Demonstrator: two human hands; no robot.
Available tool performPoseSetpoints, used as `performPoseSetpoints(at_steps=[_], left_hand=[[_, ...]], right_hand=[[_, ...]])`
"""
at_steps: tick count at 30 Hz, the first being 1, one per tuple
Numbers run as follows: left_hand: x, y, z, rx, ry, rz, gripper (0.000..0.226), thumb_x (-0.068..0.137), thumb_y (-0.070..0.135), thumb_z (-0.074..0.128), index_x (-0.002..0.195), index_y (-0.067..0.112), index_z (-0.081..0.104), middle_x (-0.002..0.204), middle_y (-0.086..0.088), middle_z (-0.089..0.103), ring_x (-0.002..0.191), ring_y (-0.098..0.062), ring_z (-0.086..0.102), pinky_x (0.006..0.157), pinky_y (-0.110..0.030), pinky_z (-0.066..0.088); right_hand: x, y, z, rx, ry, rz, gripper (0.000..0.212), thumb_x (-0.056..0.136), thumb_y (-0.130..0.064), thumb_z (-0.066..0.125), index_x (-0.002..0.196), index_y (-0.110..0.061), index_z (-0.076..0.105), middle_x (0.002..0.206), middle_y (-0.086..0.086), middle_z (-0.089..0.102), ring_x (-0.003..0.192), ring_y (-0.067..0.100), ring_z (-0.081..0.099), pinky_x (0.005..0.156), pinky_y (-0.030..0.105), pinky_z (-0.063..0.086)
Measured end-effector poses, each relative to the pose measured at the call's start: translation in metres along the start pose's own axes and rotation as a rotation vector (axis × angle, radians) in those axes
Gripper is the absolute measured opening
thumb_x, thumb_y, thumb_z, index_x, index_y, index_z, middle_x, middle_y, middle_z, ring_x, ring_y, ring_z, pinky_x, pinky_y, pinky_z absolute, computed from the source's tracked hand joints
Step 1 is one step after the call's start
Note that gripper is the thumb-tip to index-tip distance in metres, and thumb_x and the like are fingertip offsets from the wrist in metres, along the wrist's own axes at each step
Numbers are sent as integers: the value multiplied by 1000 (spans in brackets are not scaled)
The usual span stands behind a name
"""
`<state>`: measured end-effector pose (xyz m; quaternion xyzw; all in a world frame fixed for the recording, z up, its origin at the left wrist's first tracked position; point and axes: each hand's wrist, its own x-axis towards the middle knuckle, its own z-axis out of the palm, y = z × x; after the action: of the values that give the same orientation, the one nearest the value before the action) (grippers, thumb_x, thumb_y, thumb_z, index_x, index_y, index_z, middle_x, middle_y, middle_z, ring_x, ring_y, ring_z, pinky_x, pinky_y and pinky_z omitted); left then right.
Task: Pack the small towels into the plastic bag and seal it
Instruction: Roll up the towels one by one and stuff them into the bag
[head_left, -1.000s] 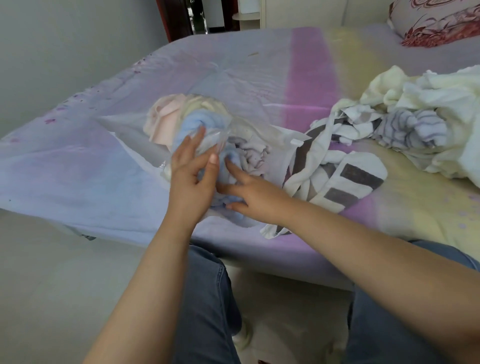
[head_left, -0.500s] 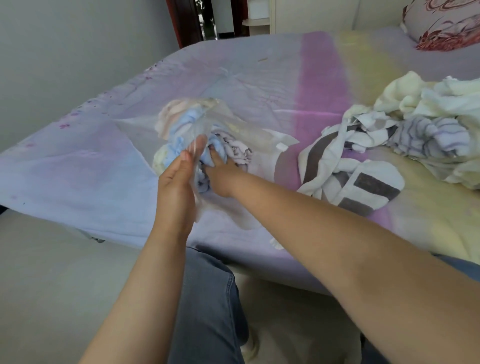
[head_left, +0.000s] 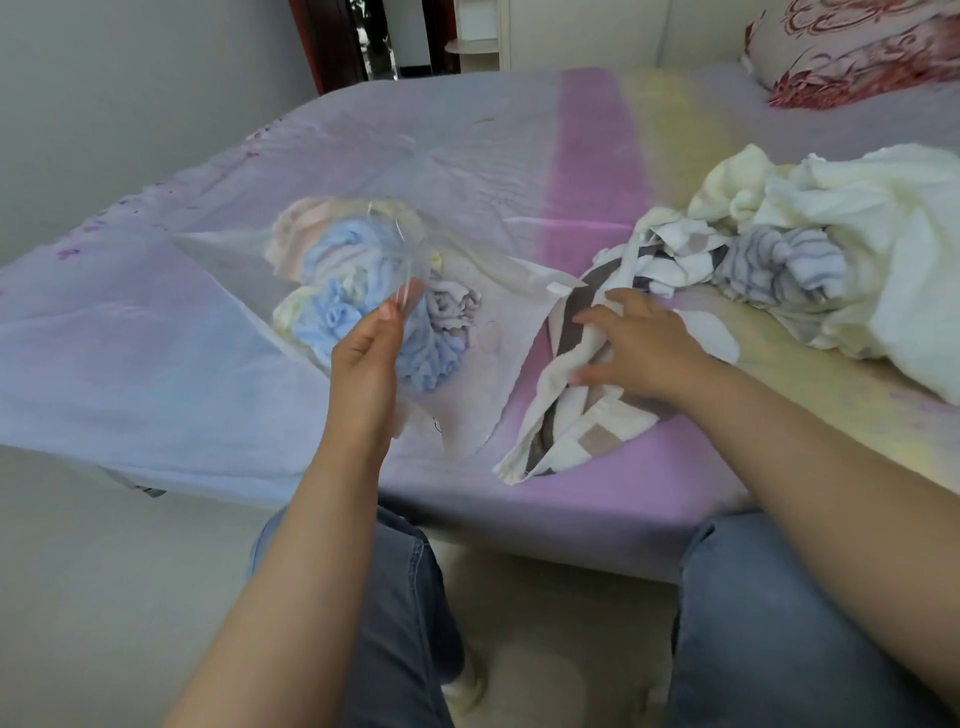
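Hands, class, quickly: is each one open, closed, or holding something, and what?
Left hand: closed, pinching the edge of the plastic bag.
Right hand: closed, gripping the brown-and-white towel.

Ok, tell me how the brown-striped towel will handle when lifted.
Likely floppy: the towel lies crumpled in soft folds and bunches in the right hand. Probably light, thin cloth. Its loose end may trail and drag on the bed.
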<state>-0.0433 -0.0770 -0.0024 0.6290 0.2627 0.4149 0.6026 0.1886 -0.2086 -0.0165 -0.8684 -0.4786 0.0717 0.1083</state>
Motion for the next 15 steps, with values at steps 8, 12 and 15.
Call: performPoseSetpoints(at_steps=[8,12,15], left_hand=[[4,2,17,399,12,167,37,101,37,45,135,27,56,143,14,48,139,0,32,116,-33,30],[-3,7,27,836,106,427,52,97,40,45,144,19,43,153,-3,37,147,-21,22,118,-46,22],[-22,12,46,989,18,746,50,95,35,51,142,18,45,143,-7,50,134,-23,41,109,-38,35]], right_hand=[[22,34,22,4,-292,38,74,75,-41,73,138,-26,37,130,11,51,108,28,53,90,37,45],[21,31,29,32,-158,2,26,85,-26,62,109,-19,61,108,6,64,95,23,58,75,32,44],[7,25,13,262,-178,-91,15,82,-19,65,96,-20,66,92,-3,66,89,18,60,74,27,45]])
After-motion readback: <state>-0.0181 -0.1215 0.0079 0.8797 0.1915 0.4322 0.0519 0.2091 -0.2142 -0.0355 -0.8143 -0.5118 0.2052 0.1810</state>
